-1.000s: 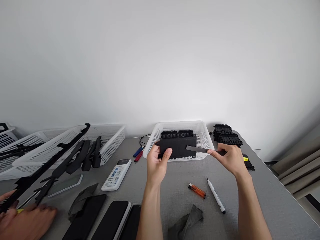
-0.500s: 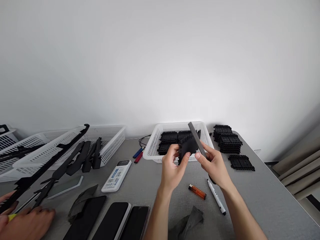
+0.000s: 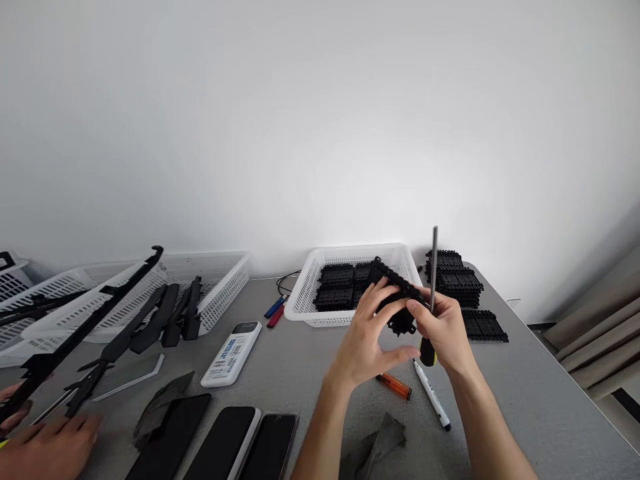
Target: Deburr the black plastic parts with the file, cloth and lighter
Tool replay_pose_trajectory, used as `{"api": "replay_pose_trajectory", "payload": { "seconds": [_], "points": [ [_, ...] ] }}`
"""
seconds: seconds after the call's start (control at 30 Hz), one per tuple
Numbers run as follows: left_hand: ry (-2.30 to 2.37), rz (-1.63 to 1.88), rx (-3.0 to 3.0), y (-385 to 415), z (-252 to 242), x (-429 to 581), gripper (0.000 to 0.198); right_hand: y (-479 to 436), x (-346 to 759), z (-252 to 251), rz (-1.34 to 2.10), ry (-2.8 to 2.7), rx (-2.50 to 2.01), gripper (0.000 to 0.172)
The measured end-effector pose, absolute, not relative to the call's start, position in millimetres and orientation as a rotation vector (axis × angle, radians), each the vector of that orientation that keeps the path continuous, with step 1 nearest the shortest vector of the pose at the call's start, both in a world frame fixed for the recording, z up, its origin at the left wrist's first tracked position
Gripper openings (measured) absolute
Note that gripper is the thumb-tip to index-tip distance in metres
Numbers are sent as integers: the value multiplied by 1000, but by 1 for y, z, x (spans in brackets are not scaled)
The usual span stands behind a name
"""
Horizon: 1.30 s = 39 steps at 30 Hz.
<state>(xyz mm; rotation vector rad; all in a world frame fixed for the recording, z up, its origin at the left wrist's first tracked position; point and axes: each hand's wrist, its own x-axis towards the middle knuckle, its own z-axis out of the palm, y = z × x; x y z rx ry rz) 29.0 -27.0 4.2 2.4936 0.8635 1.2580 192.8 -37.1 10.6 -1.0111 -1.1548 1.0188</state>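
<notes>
My right hand (image 3: 443, 327) is closed around a flat metal file (image 3: 434, 267) with a black-and-yellow handle. The blade points up, seen nearly edge-on. The same hand's thumb and fingers pinch the right end of a black plastic panel (image 3: 393, 275) with toothed edges, which is tilted in the air in front of a white basket (image 3: 295, 313). My left hand (image 3: 367, 333) is open, its fingers stretched across the panel and its thumb spread away from it. Similar panels (image 3: 335, 297) lie in the basket. Below my hands are an orange lighter (image 3: 395, 387) and a white marker (image 3: 433, 395).
Stacked panels (image 3: 457, 287) stand at the right, with a single panel (image 3: 485, 327) before them. Phones (image 3: 220, 443), a white power bank (image 3: 233, 353) and dark cloths (image 3: 383, 443) lie nearer. Another person's hand (image 3: 55, 447) is by a long black part (image 3: 85, 340) at left.
The panel has been turned over between my hands. The file has swung from lying slanted against it to upright at its right. My left thumb has come off the panel.
</notes>
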Motion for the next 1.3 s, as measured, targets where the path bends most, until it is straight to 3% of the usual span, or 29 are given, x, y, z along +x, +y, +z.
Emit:
{"api": "replay_pose_trajectory", "payload": {
  "seconds": [0.1, 0.17, 0.27, 0.33, 0.47, 0.6, 0.73, 0.83, 1.3],
  "points": [
    [980, 1522, 2450, -24, 2, 31, 25, -37, 194, 11, 988, -1182, -994, 37],
    [1214, 1760, 2291, -22, -1, 32, 13, -39, 193, 13, 967, -1239, -985, 34],
    [1483, 1924, 1858, -19, -3, 31, 41, -42, 192, 16, 941, -1327, -984, 32],
    [1406, 1745, 1650, -17, -1, 28, 56, -43, 192, 17, 943, -1379, -982, 33],
    [1206, 1481, 1464, -18, 6, 17, 43, -43, 194, 18, 982, -1496, -999, 26],
    [1137, 1682, 1471, -16, 6, 8, 41, -43, 199, 19, 1019, -1631, -1025, 29],
    [1118, 1801, 1518, -13, 2, 3, 44, -47, 206, 21, 979, -1654, -1037, 46],
    [1118, 1853, 1568, -12, 2, -1, 46, -49, 209, 22, 871, -1588, -1048, 37],
    [1035, 1836, 1807, -13, 3, -7, 40, -59, 202, 26, 389, -1824, -1361, 49]
  ]
}}
